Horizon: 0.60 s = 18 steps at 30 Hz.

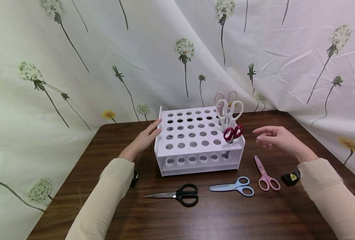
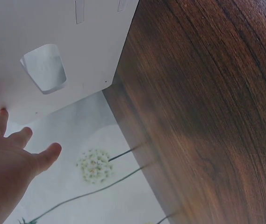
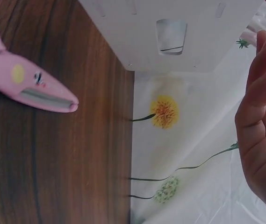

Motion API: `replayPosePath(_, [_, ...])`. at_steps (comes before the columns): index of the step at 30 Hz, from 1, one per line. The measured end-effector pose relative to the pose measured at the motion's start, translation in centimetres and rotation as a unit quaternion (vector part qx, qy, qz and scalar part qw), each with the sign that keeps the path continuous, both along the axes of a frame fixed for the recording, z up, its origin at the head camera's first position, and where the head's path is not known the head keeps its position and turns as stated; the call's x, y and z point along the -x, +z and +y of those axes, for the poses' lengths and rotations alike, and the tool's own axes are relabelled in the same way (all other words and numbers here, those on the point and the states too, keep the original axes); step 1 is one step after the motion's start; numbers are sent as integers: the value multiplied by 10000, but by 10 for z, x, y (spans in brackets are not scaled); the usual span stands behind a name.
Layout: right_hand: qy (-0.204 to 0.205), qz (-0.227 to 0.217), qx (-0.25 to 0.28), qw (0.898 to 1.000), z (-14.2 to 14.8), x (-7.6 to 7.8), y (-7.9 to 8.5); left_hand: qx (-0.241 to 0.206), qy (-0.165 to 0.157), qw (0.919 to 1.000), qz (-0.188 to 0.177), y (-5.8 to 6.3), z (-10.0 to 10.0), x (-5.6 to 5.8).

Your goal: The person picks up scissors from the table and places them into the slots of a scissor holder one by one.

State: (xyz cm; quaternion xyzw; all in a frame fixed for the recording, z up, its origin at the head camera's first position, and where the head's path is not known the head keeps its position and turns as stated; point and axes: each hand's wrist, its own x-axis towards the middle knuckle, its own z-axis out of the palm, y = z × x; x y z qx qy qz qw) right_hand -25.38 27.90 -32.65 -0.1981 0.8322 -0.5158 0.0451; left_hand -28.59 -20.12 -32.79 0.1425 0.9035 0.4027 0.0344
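Observation:
A white rack (image 1: 192,152) with rows of round holes stands on the table. My left hand (image 1: 145,136) rests its straight fingers against the rack's left side; in the left wrist view the fingertips are right at that panel. My right hand (image 1: 274,138) hangs in the air just right of the rack, fingers loosely bent and holding nothing. In the rack's right-hand holes stand dark red-handled scissors (image 1: 229,134), white-handled scissors (image 1: 239,110) and, behind them, pale pink-handled scissors (image 1: 233,93), all handles up. Pink scissors (image 1: 262,171) lie on the table below my right hand.
In front of the rack, black-handled scissors (image 1: 187,196) lie with blades pointing left. Light blue scissors (image 1: 229,187) lie between them and the pink pair. The dark wooden table (image 1: 177,221) meets a white flowered cloth (image 1: 153,60) at the back and sides.

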Motion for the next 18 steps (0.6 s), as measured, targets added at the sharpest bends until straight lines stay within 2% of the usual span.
replayPosePath(12, [-340,-388,-193,9985,10,-3,-19,37,-9,9999,116,0,1,0])
replayPosePath(18, [-368,-512,-231,9977,13,-3,-26,15,-16,9999,105,-1,1,1])
